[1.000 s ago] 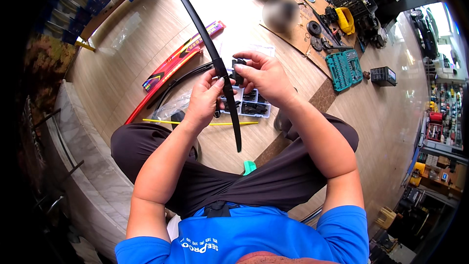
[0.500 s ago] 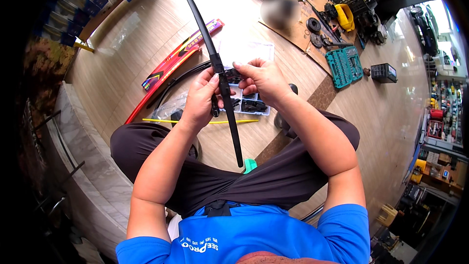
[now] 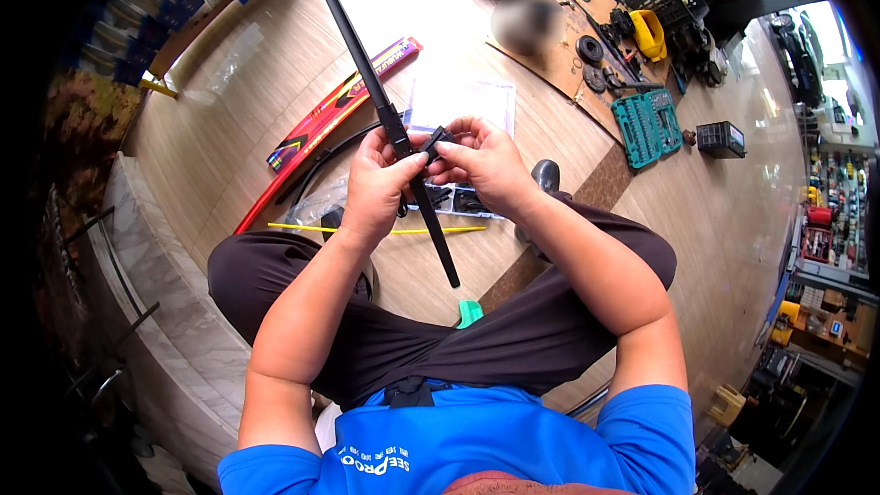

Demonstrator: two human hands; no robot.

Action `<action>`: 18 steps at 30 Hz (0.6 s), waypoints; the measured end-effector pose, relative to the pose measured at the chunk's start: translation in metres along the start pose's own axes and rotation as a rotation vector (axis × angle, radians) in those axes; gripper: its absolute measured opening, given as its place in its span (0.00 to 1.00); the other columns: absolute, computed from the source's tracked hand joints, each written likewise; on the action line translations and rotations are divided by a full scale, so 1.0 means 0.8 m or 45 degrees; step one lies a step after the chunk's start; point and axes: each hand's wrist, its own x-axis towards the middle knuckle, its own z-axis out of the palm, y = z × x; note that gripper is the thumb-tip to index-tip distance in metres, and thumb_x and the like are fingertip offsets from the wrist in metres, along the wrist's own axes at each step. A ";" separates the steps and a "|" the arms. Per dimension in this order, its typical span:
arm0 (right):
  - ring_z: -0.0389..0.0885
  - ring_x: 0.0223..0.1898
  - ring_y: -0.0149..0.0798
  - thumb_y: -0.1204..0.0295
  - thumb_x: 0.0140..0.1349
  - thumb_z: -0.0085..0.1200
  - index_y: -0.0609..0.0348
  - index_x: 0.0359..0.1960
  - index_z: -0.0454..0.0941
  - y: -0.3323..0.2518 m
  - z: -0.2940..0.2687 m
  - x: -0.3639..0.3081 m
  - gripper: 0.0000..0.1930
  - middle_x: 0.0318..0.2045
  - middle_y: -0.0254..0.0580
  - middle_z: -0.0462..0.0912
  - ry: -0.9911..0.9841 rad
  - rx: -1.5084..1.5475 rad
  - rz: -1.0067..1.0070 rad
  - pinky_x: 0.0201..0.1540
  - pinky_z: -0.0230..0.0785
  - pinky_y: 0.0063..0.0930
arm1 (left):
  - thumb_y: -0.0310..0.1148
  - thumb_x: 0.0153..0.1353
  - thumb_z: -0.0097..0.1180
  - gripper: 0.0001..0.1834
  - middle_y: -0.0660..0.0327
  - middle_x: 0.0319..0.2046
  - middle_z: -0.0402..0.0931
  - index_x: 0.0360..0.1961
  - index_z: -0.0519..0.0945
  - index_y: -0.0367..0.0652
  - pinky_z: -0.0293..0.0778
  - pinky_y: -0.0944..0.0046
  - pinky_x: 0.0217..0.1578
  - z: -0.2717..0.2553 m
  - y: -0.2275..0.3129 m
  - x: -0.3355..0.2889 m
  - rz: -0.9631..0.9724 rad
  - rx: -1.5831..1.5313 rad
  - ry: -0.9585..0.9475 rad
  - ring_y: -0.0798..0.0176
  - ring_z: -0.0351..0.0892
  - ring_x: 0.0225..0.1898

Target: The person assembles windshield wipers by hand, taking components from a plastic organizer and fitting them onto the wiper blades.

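A long black wiper blade [image 3: 359, 50] slants from the far left down toward my lap. My left hand [image 3: 371, 188] is closed round its middle, thumb on top. Between the thumb and fingers of my right hand [image 3: 486, 165] is a small black plastic wiper adapter [image 3: 434, 141], close beside the blade's centre. My two hands almost meet there. Under them lies a clear divided case [image 3: 463, 110] with its lid raised, black plastic pieces in its compartments. My hands hide part of the case and the blade's middle.
A red wiper box [image 3: 339, 96] and a yellow strip [image 3: 376, 230] lie on the floor. Near my lap is a green piece [image 3: 470, 313]. Off to the right are a teal socket set [image 3: 646, 126], a black box [image 3: 720, 138] and a cardboard sheet [image 3: 559, 73] with parts.
The blade's far end has swung left and its near end has risen away from my lap. My right hand has turned, bringing the small black adapter into view beside the blade.
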 end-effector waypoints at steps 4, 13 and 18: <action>0.82 0.31 0.33 0.79 0.65 0.50 0.67 0.49 0.63 0.001 0.000 -0.002 0.13 0.39 0.48 0.81 -0.051 0.056 -0.079 0.32 0.80 0.25 | 0.22 0.55 0.59 0.22 0.57 0.45 0.78 0.51 0.67 0.39 0.68 0.78 0.20 0.002 -0.001 0.000 0.090 0.058 -0.004 0.75 0.77 0.30; 0.82 0.30 0.32 0.78 0.64 0.53 0.62 0.50 0.64 0.001 0.000 -0.001 0.15 0.35 0.46 0.80 -0.109 -0.095 -0.141 0.32 0.79 0.22 | 0.22 0.55 0.60 0.23 0.60 0.43 0.78 0.51 0.68 0.38 0.68 0.79 0.21 0.004 0.002 -0.003 0.112 0.087 -0.042 0.75 0.77 0.29; 0.81 0.32 0.32 0.81 0.60 0.56 0.64 0.47 0.71 0.003 -0.005 -0.002 0.14 0.39 0.44 0.80 0.102 -1.022 -0.597 0.35 0.75 0.23 | 0.22 0.55 0.60 0.23 0.60 0.39 0.79 0.52 0.68 0.37 0.69 0.78 0.20 -0.004 0.001 0.003 -0.033 0.022 -0.031 0.74 0.78 0.27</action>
